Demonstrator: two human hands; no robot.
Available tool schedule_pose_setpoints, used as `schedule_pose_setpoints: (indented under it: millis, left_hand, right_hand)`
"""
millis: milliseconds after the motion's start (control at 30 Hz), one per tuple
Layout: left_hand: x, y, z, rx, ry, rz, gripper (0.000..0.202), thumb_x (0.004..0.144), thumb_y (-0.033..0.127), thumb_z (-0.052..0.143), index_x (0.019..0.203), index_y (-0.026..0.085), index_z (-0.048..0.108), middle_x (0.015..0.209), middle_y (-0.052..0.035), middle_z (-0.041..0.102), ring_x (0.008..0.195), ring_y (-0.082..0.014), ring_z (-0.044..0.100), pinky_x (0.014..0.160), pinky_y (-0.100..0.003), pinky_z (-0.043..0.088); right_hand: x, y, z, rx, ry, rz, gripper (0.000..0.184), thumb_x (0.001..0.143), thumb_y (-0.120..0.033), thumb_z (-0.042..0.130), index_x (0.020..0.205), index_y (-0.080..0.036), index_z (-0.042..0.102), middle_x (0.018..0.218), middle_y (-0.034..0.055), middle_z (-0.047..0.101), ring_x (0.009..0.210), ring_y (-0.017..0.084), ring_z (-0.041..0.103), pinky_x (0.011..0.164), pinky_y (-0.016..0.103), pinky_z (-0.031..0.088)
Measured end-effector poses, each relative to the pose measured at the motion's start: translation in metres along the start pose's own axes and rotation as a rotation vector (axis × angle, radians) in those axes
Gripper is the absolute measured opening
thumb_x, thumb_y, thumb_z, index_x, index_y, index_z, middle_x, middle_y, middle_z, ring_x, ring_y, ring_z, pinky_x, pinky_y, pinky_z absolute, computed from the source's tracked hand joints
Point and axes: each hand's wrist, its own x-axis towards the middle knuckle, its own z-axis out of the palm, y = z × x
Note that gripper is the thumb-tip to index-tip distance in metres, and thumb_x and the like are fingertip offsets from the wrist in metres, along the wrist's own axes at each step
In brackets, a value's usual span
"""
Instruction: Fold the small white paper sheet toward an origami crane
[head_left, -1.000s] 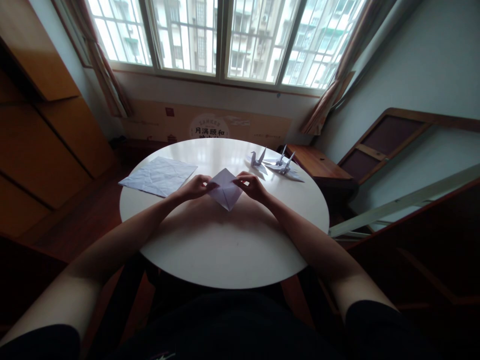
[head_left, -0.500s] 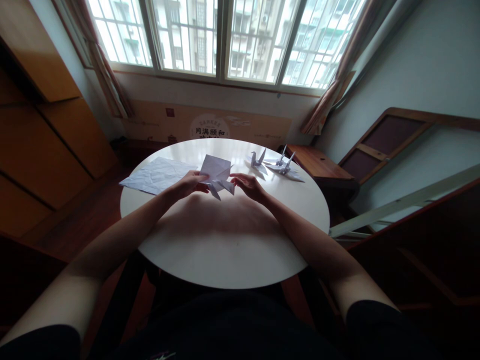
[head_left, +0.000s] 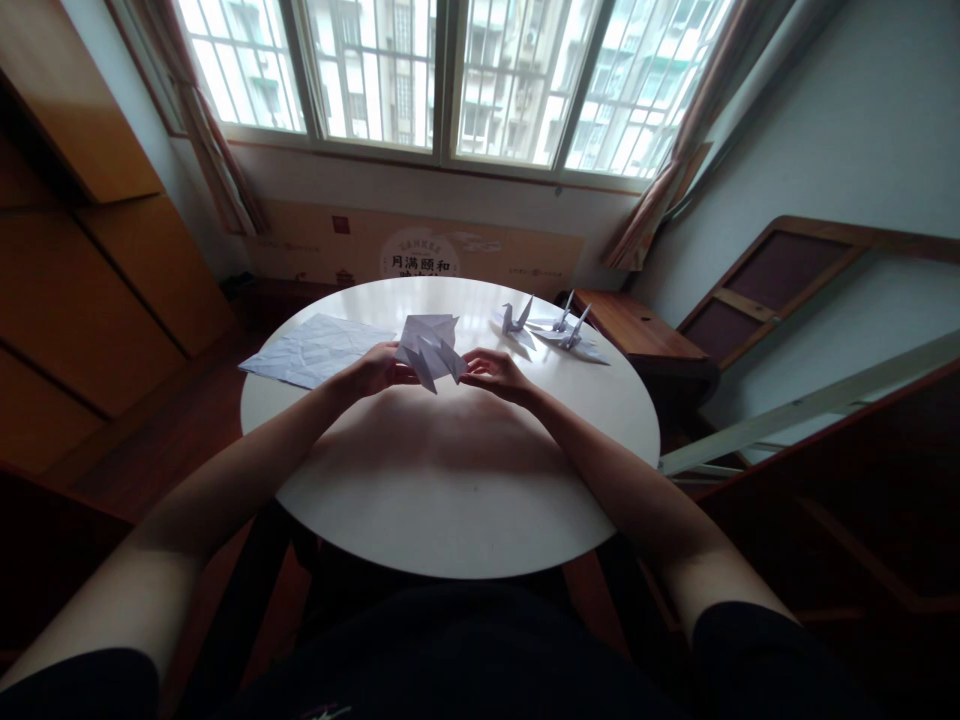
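Observation:
A white folded paper crane point(head_left: 429, 345) is held above the middle of the table, its broad wing turned to the far side and its pointed ends towards me. My left hand point(head_left: 384, 370) grips it from the left, its fingers partly hidden behind the paper. From the right, my right hand point(head_left: 495, 374) pinches a pointed end at the lower right. Several finished paper cranes point(head_left: 517, 316) stand at the right rear of the table. To the left of my left hand lie creased white paper sheets point(head_left: 311, 350).
The round white table point(head_left: 465, 520) stands before me, its far side near a wall below a barred window point(head_left: 375, 80). A brown wooden cabinet point(head_left: 637, 328) stands beyond its right edge. Orange-brown cupboards point(head_left: 142, 270) are at the left.
The held crane has tilted, so its far wing looks shorter and more folds show. My left thumb no longer lies on top of the wing. The sheets and standing cranes have stayed put.

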Motion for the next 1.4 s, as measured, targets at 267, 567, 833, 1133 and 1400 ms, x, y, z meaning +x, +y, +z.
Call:
schedule_pose_setpoints:
  millis: [267,567,833,1133,1400]
  left_hand:
    - [-0.012,0.003,0.015,-0.06,-0.243,0.02,0.069,0.091,0.072,0.049,0.125,0.015,0.065,0.11,-0.0184,0.072,0.102,-0.0332,0.069,0.082,-0.045,0.058]
    - [-0.018,0.004,0.018,-0.015,-0.244,-0.043,0.061,0.081,0.038,0.08,0.135,0.017,0.061,0.114,-0.0162,0.069,0.086,-0.0215,0.072,0.076,-0.03,0.057]
    - [-0.014,-0.001,0.015,0.13,-0.298,-0.01,0.089,0.064,0.018,0.091,0.144,0.013,0.052,0.099,-0.0159,0.074,0.077,-0.0189,0.071,0.068,-0.026,0.055]
    - [-0.008,-0.008,0.007,0.398,-0.126,0.138,0.077,0.066,0.033,0.092,0.132,0.009,0.061,0.082,-0.0087,0.072,0.059,-0.0133,0.065,0.052,-0.023,0.051]
    - [-0.003,-0.011,0.005,0.397,-0.016,0.207,0.06,0.069,0.036,0.088,0.119,0.007,0.068,0.093,-0.0124,0.073,0.064,-0.0152,0.065,0.055,-0.026,0.054]
  right_hand:
    - [0.003,0.012,0.004,-0.015,0.149,-0.099,0.046,0.072,-0.062,0.077,0.081,-0.017,0.069,0.086,0.0064,0.069,0.079,0.02,0.069,0.078,0.04,0.06]
    - [0.003,0.01,0.003,-0.031,0.224,-0.148,0.044,0.07,-0.06,0.08,0.081,-0.018,0.07,0.096,0.0094,0.067,0.089,0.022,0.066,0.081,0.04,0.059]
    - [0.004,0.011,0.0,-0.147,0.235,-0.184,0.033,0.075,-0.052,0.079,0.076,-0.019,0.073,0.097,0.01,0.067,0.089,0.022,0.064,0.077,0.039,0.055]
    - [0.0,0.005,-0.004,0.033,0.1,0.077,0.062,0.085,-0.072,0.052,0.075,-0.014,0.073,0.08,0.0058,0.066,0.077,0.017,0.062,0.074,0.031,0.05]
    - [0.002,0.01,-0.005,-0.052,0.075,0.098,0.044,0.072,-0.056,0.075,0.079,-0.013,0.077,0.078,0.0067,0.071,0.07,0.017,0.062,0.064,0.028,0.048]
